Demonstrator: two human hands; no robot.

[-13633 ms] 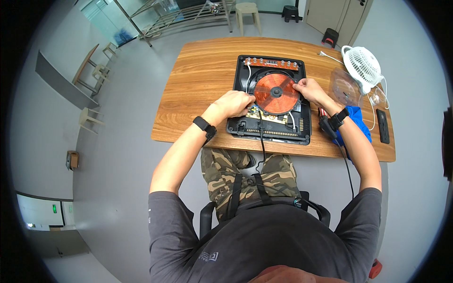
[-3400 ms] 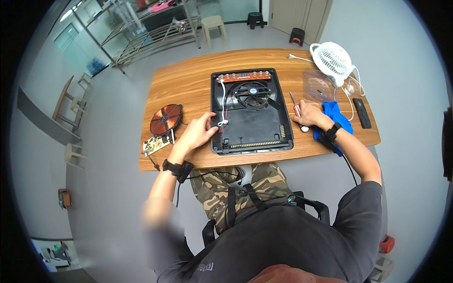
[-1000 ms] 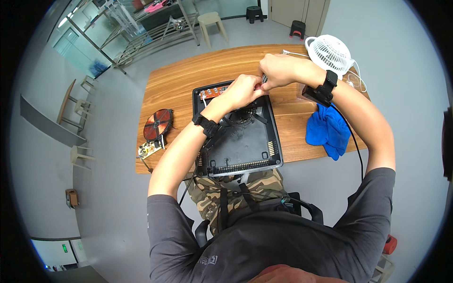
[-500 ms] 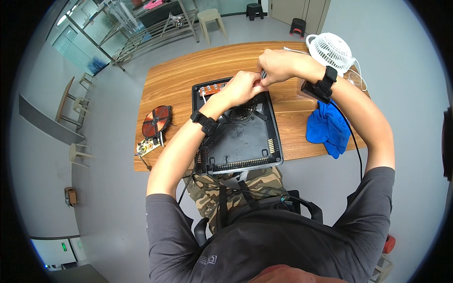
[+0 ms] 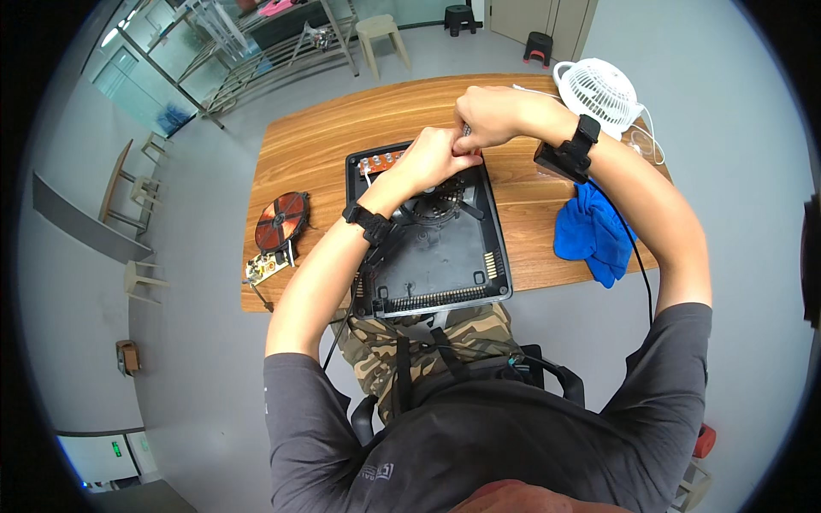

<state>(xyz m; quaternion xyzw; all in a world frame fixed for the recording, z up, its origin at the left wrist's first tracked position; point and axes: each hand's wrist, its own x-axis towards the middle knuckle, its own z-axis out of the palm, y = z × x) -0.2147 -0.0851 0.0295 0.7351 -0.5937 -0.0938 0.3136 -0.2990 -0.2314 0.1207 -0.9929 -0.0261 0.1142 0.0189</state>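
In front of me, at the table's near edge, lies a black plastic appliance housing (image 5: 436, 261), open side up, with a round fan (image 5: 439, 205) set in it. A narrow orange circuit board (image 5: 376, 163) runs along its far edge. Over the right end of that board, my left hand (image 5: 434, 161) is closed in a pinch, its fingertips hiding what they hold. My right hand (image 5: 492, 118) meets it there, closed around a small tool with a dark, ridged grip (image 5: 466, 130). The tool's tip is hidden behind the fingers.
A copper-coloured coil disc (image 5: 282, 221) and a small circuit board with parts (image 5: 267, 267) lie at the table's left. On the right are a blue cloth (image 5: 592, 235) and a white fan with a cable (image 5: 599, 92). Black wristbands with cables sit on both wrists.
My right hand has shifted slightly left and turned a little at the wrist. The left hand has barely moved, and the housing stays where it was.
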